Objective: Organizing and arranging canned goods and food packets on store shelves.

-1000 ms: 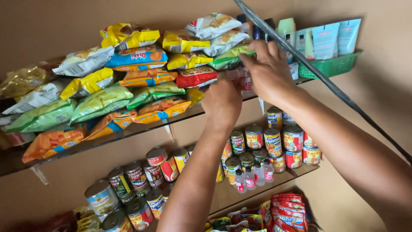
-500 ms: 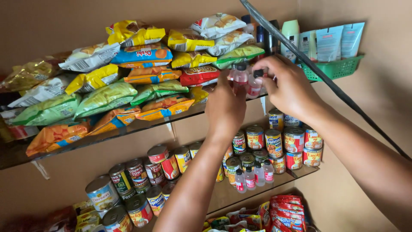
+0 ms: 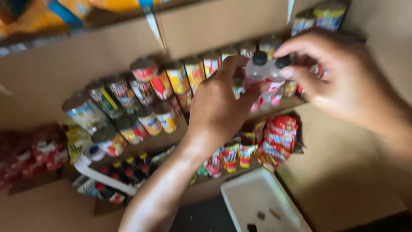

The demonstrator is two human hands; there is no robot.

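Both hands are up at the can shelf [image 3: 163, 139]: the left hand [image 3: 216, 107] and right hand [image 3: 339, 81] are pinched around two small clear bottles [image 3: 264, 79] with black caps. Rows of tins [image 3: 150, 94] sit right behind, red sachets [image 3: 277, 137] and a white tray [image 3: 257, 202] below.
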